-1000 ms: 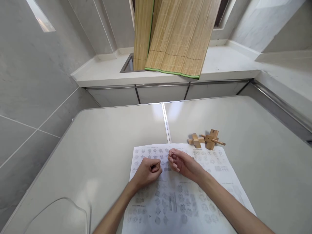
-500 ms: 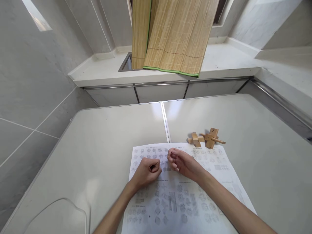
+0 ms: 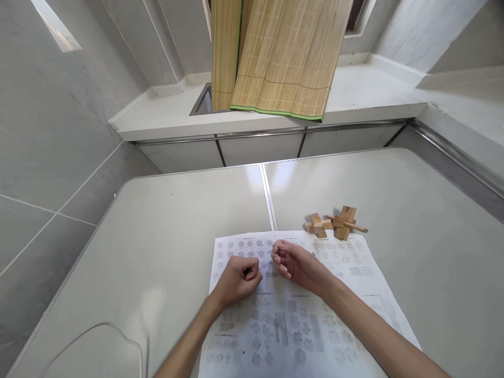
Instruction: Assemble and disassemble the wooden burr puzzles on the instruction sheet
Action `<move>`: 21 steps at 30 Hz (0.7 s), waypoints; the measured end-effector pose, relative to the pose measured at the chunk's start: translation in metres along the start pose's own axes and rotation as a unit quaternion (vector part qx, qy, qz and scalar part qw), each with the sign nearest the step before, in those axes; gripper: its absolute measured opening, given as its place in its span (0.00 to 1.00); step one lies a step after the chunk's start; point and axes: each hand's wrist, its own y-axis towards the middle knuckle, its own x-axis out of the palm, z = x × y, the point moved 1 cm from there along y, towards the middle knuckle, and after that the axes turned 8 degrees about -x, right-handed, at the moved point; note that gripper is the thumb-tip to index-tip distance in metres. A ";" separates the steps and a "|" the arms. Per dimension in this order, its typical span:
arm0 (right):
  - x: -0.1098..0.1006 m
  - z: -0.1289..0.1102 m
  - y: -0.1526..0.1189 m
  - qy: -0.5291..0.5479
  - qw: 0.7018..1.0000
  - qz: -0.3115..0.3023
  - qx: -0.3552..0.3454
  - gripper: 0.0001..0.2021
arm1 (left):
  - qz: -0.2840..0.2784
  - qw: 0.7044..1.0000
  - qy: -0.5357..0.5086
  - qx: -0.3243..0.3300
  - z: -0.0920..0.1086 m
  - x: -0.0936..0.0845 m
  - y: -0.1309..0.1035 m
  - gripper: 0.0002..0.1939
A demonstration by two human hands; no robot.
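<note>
1. Head view: the left hand (image 3: pixel 238 278) is curled into a loose fist, and I cannot tell whether it encloses anything; the right hand (image 3: pixel 297 265) is half open, with nothing visible in it.
2. Under both lies the printed sheet (image 3: pixel 283 304), probably light, limp and easily creased; a corner or margin should pinch best.
3. At its far edge, rightward on the desk (image 3: pixel 165 252), sit a wooden cross (image 3: pixel 317 227) and a wooden rod-and-plate piece (image 3: pixel 346 223), likely light and stiff; grip the plate, not the thin rod.
</note>
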 end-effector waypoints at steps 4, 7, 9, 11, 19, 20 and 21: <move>0.000 -0.001 0.000 0.000 1.000 0.003 0.003 0.14 | -0.001 1.000 0.000 -0.003 0.001 0.000 -0.001 0.17; 0.002 -0.002 -0.001 0.002 1.000 0.005 0.001 0.14 | -0.001 1.000 0.001 -0.006 0.000 0.000 -0.002 0.17; 0.003 -0.002 -0.002 0.002 1.000 0.007 0.002 0.14 | -0.004 1.000 0.002 -0.008 -0.001 0.001 -0.002 0.17; 0.004 -0.002 -0.002 0.003 1.000 0.009 0.002 0.14 | -0.007 1.000 0.003 -0.011 -0.002 0.001 -0.002 0.17; 0.000 0.001 -0.001 0.001 1.000 0.007 -0.001 0.14 | -0.008 1.000 0.003 -0.020 -0.002 0.001 -0.004 0.17; 0.000 0.001 -0.001 0.000 1.000 0.007 -0.001 0.14 | -0.010 1.000 0.003 -0.019 -0.002 0.001 -0.004 0.17; 0.000 0.001 -0.001 0.000 1.000 0.006 -0.002 0.14 | -0.011 1.000 0.004 -0.018 -0.003 0.001 -0.004 0.17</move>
